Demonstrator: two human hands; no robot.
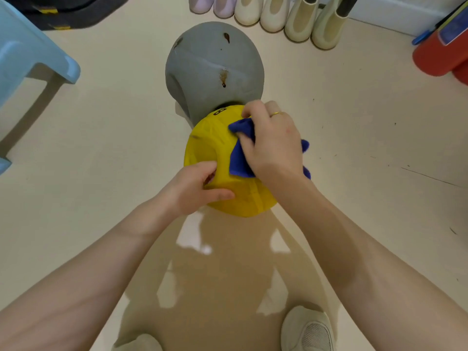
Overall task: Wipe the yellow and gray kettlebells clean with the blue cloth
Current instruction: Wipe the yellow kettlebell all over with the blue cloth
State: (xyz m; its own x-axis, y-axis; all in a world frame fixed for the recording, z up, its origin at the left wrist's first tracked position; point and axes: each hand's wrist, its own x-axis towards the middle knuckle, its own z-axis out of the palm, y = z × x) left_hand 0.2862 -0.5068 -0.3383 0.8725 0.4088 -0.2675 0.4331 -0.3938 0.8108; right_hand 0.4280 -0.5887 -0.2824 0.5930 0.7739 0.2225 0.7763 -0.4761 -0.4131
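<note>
At the centre of the frame, a person crouched over a yellow kettlebell (222, 153) on a pale cream floor (354, 153), wiping it with a blue cloth (240, 160). The right hand (273, 140) lay over the bunched cloth, fingers curled around it and pressing it against the upper right side of the yellow shell. The left hand (195, 188) gripped the kettlebell at its lower left edge, thumb on top and fingers tucked beneath, apparently steadying it.

The work appeared to be at its first stage, on the yellow weight. Just above it in the frame, touching or nearly so, stood the gray kettlebell (215, 69), which carried dark brown drips and smears and looked untouched. The next move would likely call for carrying the cloth around the rest of the yellow surface, then up to those stains, which may need firmer rubbing.

The glossy floor showed scattered dark specks at the right of the frame. A light blue plastic stool (33, 59) stood at the upper left, a row of pale boots (273, 11) lined the top edge, and a red container (440, 54) sat at the upper right. The person's light-coloured shoes (309, 330) showed at the bottom.
</note>
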